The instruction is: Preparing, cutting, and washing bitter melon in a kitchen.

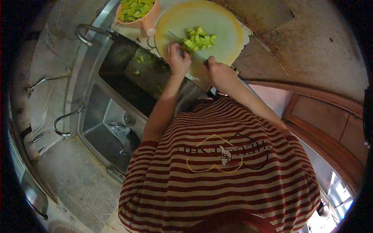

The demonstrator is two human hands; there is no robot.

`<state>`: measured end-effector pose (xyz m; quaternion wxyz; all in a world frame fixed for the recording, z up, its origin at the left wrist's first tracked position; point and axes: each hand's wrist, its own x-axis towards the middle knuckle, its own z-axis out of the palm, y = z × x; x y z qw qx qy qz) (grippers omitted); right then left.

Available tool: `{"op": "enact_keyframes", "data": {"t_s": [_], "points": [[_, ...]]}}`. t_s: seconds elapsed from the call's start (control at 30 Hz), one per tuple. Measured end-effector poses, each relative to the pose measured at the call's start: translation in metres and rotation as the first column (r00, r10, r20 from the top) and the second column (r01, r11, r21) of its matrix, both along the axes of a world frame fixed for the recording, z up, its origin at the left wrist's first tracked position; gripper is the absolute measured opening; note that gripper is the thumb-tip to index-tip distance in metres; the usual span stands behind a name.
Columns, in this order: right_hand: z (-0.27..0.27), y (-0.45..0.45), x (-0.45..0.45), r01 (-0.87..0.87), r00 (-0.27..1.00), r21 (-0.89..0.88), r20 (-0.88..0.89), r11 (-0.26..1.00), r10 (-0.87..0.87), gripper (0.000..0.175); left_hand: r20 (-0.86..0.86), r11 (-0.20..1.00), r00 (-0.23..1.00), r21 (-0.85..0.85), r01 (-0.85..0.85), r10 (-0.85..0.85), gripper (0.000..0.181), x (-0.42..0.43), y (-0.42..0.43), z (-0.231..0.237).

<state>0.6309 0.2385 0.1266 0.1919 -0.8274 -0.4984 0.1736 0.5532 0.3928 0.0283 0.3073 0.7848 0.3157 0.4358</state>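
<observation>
A round, pale green cutting board with a yellowed rim lies in front of me. Cut chunks of a green vegetable are heaped near its middle. My right hand grips the dark handle of what looks like a knife at the board's near edge; its blade is hard to make out. My left hand is over the near left of the board, fingers curled beside the heap. Something greyish shows between the left thumb and fingers, too blurred to name.
A peach plastic dipper full of cut green pieces stands beyond the board to the left. Left of me is a double-basin metal sink with two curved faucets. Green scraps lie in the far basin, a clear plastic bag in the near one.
</observation>
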Motion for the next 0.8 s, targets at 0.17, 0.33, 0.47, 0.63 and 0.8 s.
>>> {"op": "enact_keyframes", "data": {"t_s": [0.17, 0.33, 0.47, 0.63, 0.8], "points": [[-0.022, 0.047, 0.024, -0.027, 0.997, -0.023, -0.078, 0.999, 0.025, 0.026, -0.066, 0.999, 0.998, 0.031, 0.017, -0.015, 0.034, 0.008, 0.002, 0.007], [-0.031, 0.033, 0.064, -0.019, 0.926, 0.127, -0.371, 0.992, 0.065, 0.028, 0.112, 0.958, 0.994, -0.286, 0.021, 0.011, 0.034, -0.005, 0.017, -0.006], [-0.018, -0.001, 0.058, 0.077, 0.939, 0.116, -0.343, 0.990, -0.033, 0.026, -0.130, 0.960, 0.990, -0.281, 0.016, -0.055, 0.045, -0.023, 0.015, 0.025], [-0.006, -0.018, 0.041, 0.079, 0.947, 0.143, -0.320, 0.987, -0.029, 0.030, -0.368, 0.898, 0.930, 0.409, 0.164, -0.002, 0.048, -0.021, 0.017, 0.031], [-0.010, -0.033, 0.033, 0.116, 0.947, 0.214, -0.317, 0.970, -0.043, 0.024, -0.277, 0.936, 0.945, 0.251, 0.248, -0.176, 0.028, -0.023, 0.016, 0.021]]}}
